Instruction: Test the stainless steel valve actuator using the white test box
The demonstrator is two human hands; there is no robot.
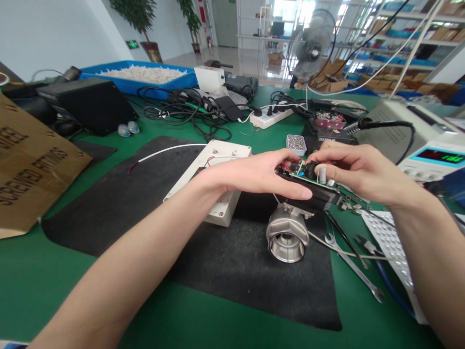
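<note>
A black housing (308, 192) with an open top and a green circuit board (301, 169) sits on a steel ball valve (286, 233) over the black mat. My left hand (267, 175) grips the housing's left end, thumb along its near side. The fingers of my right hand (343, 167) are pinched at a small black part on the board, beside a grey capacitor (322, 174); exactly what they hold is hidden. Behind my left forearm lies a cream plastic casing (228, 213), and a white cable reaches left from it.
Wrenches (358, 271), pliers (368, 245) and a sheet of round silver pieces (394, 242) lie on the right. A screw tray (296, 144), power strip (271, 118), tangled cables and a power supply (421, 131) stand behind. A cardboard piece (32, 165) is at left.
</note>
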